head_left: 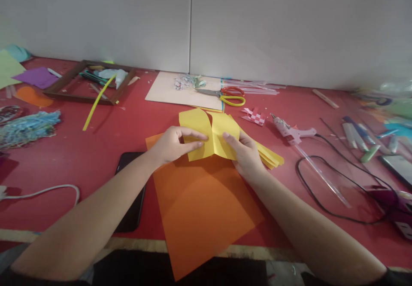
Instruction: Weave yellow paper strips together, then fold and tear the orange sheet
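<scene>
Yellow paper [225, 138], centre of frame — creased down its middle, pinched between thumb and fingers of my left hand [185, 142] and my right hand [244, 150]. Beneath: orange paper [206, 208]. Above centre: scissors [225, 95]. Right of centre — pink glue gun [291, 131].

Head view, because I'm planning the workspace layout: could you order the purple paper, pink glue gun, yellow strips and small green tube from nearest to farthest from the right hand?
From the right hand:
1. Yellow strips, just to its right.
2. Pink glue gun, farther right.
3. Small green tube, near the right side.
4. Purple paper, far left.
</scene>
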Action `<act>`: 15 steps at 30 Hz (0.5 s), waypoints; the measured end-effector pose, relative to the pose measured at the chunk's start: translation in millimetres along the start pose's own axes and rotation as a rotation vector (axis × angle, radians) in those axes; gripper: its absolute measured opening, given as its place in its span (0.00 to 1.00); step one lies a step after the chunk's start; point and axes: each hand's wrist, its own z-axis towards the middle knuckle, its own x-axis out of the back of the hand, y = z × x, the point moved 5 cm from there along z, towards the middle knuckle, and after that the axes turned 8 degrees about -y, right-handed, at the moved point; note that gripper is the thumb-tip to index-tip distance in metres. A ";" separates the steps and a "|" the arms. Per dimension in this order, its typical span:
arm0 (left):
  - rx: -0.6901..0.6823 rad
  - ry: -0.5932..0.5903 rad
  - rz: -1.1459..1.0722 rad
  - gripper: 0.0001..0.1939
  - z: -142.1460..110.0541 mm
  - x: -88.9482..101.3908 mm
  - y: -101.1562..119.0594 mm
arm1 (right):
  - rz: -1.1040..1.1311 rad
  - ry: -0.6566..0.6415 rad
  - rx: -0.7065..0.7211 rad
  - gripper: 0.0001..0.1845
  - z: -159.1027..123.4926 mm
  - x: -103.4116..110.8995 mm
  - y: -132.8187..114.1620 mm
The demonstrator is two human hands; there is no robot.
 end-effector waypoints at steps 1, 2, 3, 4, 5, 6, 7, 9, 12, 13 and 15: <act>-0.001 0.007 -0.001 0.12 -0.1 0.0 -0.3 | -0.001 0.001 -0.004 0.15 0.3 0.1 0.5; -0.003 0.012 -0.001 0.12 -0.3 -0.2 -0.5 | 0.000 0.005 -0.007 0.15 0.6 0.3 1.0; -0.004 0.018 -0.001 0.11 -0.5 -0.4 -0.5 | 0.006 0.011 -0.008 0.15 0.9 0.4 1.3; -0.004 0.024 0.000 0.11 -0.6 -0.5 -0.4 | 0.012 0.015 -0.006 0.15 1.1 0.5 1.4; -0.004 0.033 0.001 0.11 -0.7 -0.4 -0.1 | 0.017 0.017 -0.001 0.15 1.3 0.4 1.4; -0.003 0.039 0.004 0.11 -0.8 -0.2 0.3 | 0.020 0.016 0.004 0.15 1.5 0.2 1.4; 0.000 0.043 0.008 0.11 -0.7 -0.1 0.5 | 0.022 0.014 0.010 0.16 1.6 0.2 1.3; 0.006 0.057 0.011 0.11 -0.4 0.9 0.5 | 0.025 0.019 0.017 0.16 1.9 0.9 1.6; 0.007 0.081 -0.005 0.11 0.0 2.7 -0.7 | 0.028 0.049 0.027 0.16 2.7 4.0 2.3; 0.002 0.089 -0.017 0.12 0.0 3.2 -1.1 | 0.028 0.059 0.034 0.16 3.1 5.0 2.3; -0.012 0.091 -0.040 0.16 -0.4 2.9 -1.2 | 0.023 0.067 0.047 0.16 4.1 6.1 2.2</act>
